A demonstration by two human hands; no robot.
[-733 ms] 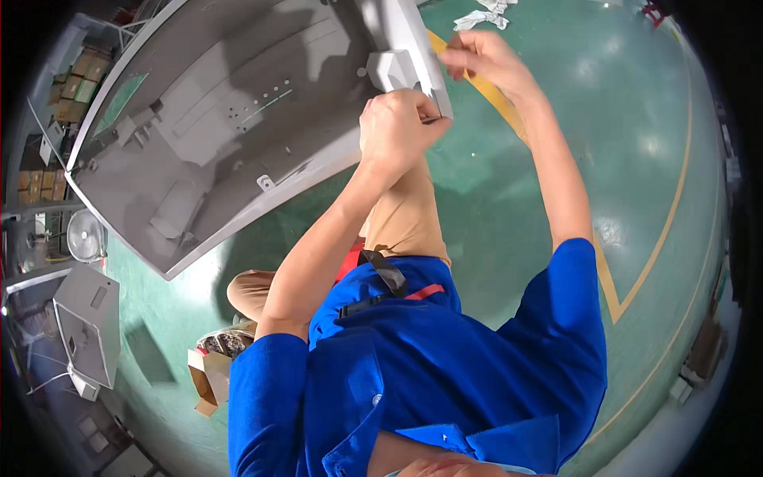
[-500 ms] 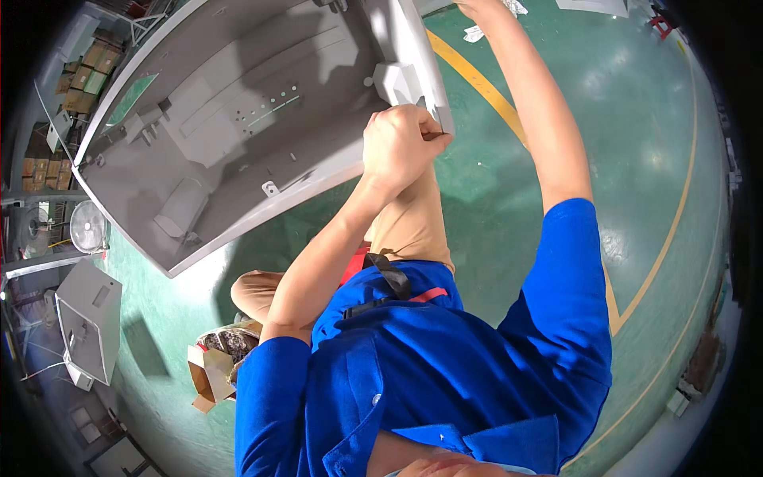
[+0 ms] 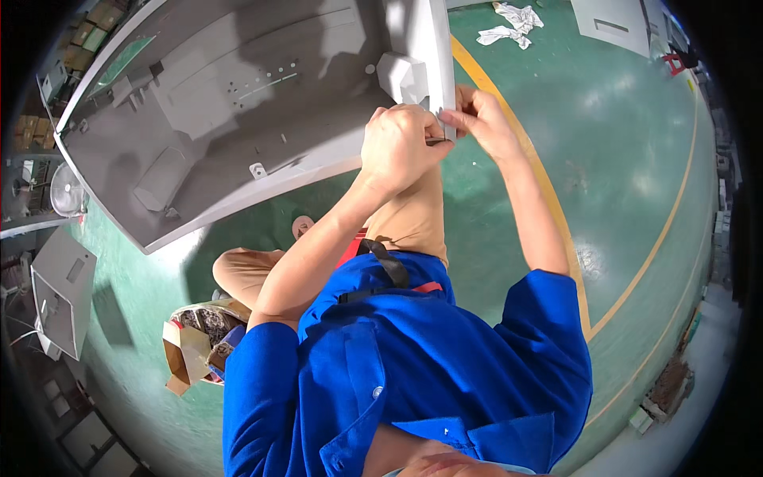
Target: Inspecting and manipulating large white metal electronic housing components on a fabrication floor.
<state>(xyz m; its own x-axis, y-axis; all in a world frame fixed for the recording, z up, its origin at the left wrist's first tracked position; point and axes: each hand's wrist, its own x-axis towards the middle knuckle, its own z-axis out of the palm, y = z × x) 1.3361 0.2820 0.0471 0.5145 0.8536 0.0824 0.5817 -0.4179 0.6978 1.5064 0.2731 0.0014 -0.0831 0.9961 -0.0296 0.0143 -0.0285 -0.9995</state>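
Note:
A large grey metal housing (image 3: 262, 187), open toward me, fills the upper left, with holes, slots and small brackets inside. At its near right corner, my left hand (image 3: 397, 147) is closed over the rim. Something thin and dark shows between thumb and fingers there, too small to name. My right hand (image 3: 485, 123) touches the outer side of the same corner, its thumb and fingers bent together in a pinch. What it holds, if anything, is hidden.
A torn carton and bag of small parts (image 3: 199, 338) stands by my left knee. White rags (image 3: 513, 28) lie on the green floor (image 3: 509, 215), which has yellow lines. Another grey housing (image 3: 67, 290) and a fan (image 3: 68, 189) are at the left; a pale panel (image 3: 612, 24) lies top right.
My right hand has come back from far ahead to the housing's corner, beside my left hand. The left hand stays closed at that corner. The whole view has shifted slightly.

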